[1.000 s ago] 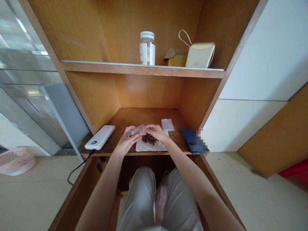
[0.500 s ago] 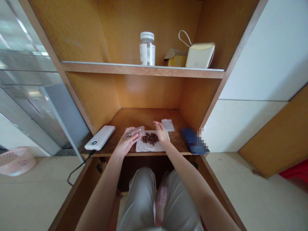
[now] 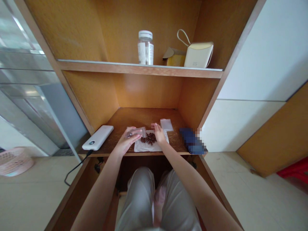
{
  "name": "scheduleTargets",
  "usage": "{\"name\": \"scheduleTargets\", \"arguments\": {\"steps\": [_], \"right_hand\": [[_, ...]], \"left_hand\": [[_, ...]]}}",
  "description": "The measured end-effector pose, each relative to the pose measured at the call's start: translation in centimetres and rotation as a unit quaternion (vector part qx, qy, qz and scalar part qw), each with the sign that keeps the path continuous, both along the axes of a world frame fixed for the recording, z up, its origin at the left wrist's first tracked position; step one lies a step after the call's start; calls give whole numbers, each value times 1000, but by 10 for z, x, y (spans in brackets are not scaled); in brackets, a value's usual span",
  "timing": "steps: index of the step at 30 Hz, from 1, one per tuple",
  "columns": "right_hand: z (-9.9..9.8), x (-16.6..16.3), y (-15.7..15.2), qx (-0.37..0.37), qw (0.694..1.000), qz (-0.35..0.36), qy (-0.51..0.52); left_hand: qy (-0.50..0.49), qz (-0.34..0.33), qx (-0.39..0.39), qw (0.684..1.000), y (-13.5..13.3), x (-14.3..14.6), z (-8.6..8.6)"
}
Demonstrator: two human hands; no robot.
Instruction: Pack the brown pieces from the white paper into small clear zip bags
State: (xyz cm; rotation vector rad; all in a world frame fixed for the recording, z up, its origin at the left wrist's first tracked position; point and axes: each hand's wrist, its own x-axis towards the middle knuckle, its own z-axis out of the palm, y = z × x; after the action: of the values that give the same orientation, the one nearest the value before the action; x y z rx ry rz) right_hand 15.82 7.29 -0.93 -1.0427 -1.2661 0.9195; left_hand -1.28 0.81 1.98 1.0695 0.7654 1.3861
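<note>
the left hand (image 3: 125, 144) has its fingers closed around a small clear bag (image 3: 137, 131), held just off the counter (image 3: 134, 117) with its mouth turned toward the right hand (image 3: 159, 136). the right hand's fingers lie touching the far right side of a heap of dark brown capsules (image 3: 149, 139). whether they pinch one is too small to tell.

the capsules sit loose on a white paper sheet (image 3: 144, 147), between the two hands. they look light, smooth and rounded, so likely to roll or slip. a fingertip pinch across the middle of one probably suits them better than a scoop. the bag looks thin, limp and slick. it likely needs holding at the rim to stay open, and squeezing lower down would shut it. the sheet is soft too and would probably slide if dragged.

room is tight. the sheet's near edge lies just in front of the wrists, close to the counter's front lip, so a stray capsule could drop onto the lap. left of the left fingers, apart from them, lies a white power bank (image 3: 98, 137) whose cable (image 3: 74, 168) hangs over the edge. just beyond the right fingers is a spare clear bag (image 3: 166, 124), and to their right a blue item (image 3: 189, 141), partly blurred. bare counter lies beyond the fingers. the upper shelf, well above them, holds a bottle (image 3: 145, 48), a cardboard box (image 3: 174, 58) and a cream pouch (image 3: 198, 54).
</note>
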Motion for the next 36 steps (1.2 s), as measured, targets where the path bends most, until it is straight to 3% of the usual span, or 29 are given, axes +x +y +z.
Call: {"name": "scheduleTargets", "arguments": {"steps": [6,11,15,27,36], "right_hand": [[-8,-1,6,13,1000,-2,-4],[-11,-1,9,20,999,-1,-27],[-7,0,6,17,998,8,-56],[1,0,-1,14,994,20,-107],[1,-1,-4,55,995,-13,-84]], "left_hand": [[105,0,21,994,7,9,4],[225,23,67,972,13,20,13],[257,23,61,964,14,28,20],[235,38,56,970,19,20,13],[78,59,9,995,12,8,-8]]}}
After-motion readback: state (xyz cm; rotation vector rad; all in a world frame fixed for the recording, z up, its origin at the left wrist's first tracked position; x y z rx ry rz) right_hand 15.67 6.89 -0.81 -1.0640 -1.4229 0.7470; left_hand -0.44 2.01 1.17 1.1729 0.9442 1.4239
